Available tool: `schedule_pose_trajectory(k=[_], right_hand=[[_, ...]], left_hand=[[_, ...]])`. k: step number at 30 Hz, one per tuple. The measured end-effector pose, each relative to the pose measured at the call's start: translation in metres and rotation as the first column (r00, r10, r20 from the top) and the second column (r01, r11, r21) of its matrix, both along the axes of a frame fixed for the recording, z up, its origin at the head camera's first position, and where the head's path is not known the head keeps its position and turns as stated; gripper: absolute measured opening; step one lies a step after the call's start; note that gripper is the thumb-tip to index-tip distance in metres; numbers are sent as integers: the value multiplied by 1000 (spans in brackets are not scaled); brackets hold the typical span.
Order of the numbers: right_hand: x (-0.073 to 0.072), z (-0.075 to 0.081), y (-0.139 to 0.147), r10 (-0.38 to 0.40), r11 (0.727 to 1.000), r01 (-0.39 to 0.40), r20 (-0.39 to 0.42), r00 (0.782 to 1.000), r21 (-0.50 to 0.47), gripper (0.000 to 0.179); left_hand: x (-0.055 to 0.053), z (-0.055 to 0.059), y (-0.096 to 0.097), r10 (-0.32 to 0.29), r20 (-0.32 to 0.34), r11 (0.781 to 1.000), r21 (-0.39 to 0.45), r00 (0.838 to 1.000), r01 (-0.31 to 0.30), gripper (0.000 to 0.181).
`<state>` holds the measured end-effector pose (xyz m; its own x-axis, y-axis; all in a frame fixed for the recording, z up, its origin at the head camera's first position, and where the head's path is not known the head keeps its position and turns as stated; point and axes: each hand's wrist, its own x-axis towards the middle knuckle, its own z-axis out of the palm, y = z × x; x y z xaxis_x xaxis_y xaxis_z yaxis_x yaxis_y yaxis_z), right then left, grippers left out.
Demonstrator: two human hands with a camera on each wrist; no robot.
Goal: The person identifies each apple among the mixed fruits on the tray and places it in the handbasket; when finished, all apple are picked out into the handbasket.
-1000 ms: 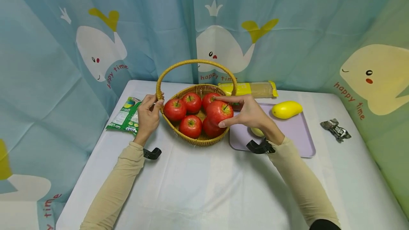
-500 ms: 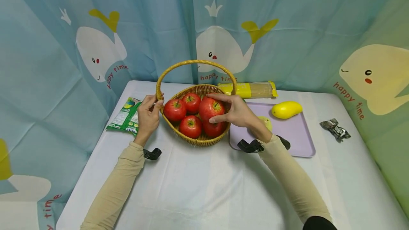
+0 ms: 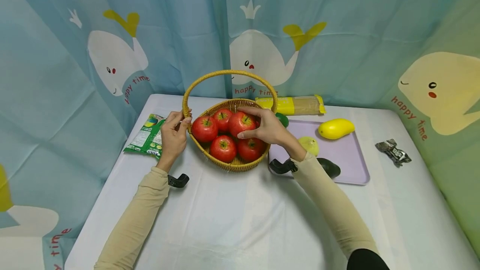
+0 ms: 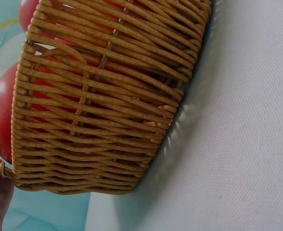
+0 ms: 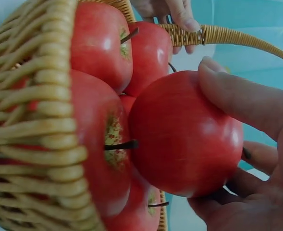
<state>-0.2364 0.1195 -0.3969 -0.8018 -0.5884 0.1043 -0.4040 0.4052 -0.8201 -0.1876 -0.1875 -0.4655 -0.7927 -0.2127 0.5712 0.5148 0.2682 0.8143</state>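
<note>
A wicker basket point(image 3: 237, 168) with a tall arched handle point(image 3: 230, 72) stands at the back of the table, holding several red apples point(image 3: 204, 128). At the basket's left side, my left hand point(image 3: 173, 137) grips the foot of the handle. My right hand point(image 3: 271, 128) holds one apple point(image 3: 239, 123) between thumb and fingers over the right part of the basket. In the right wrist view, that apple point(image 5: 187, 134) touches or overlaps its neighbour; I cannot tell how much weight rests there. The left wrist view mostly shows the basket's woven wall point(image 4: 93, 125).
Right of the basket lies a lilac tray point(image 3: 348, 166) with a yellow mango point(image 3: 336, 128), a yellow-green round fruit point(image 3: 309, 145) and a dark green fruit point(image 3: 330, 168). A noodle pack point(image 3: 300, 106), a green snack bag point(image 3: 144, 138) and a foil packet point(image 3: 393, 152) surround them.
My right hand has carried the apple leftward and slightly down into the basket area, uncovering the fruits on the tray. The left hand stays on the handle.
</note>
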Motion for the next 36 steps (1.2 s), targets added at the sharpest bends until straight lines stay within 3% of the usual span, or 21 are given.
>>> schedule_pose_trajectory(k=[10, 18, 25, 30, 36], right_hand=[[-8, 2, -4, 6, 994, -9, 29, 1000, 108, 81], [-10, -1, -9, 73, 988, -75, 20, 997, 136, 82], [-10, -1, -8, 110, 985, -108, -1, 994, 134, 84], [0, 3, 7, 132, 986, -129, -23, 991, 102, 87], [26, 13, 52, 186, 978, -187, 22, 982, 91, 78]], left_hand=[[0, -1, 3, 14, 0, 1000, -7, 1000, -14, 27], [0, -4, 6, 19, -10, 1000, -6, 1000, -19, 26], [3, 3, 8, 33, 13, 999, -6, 999, -33, 26], [12, 16, 11, 43, 9, 999, -23, 999, -43, 25], [9, 10, -1, 48, 36, 996, -82, 998, -44, 28]])
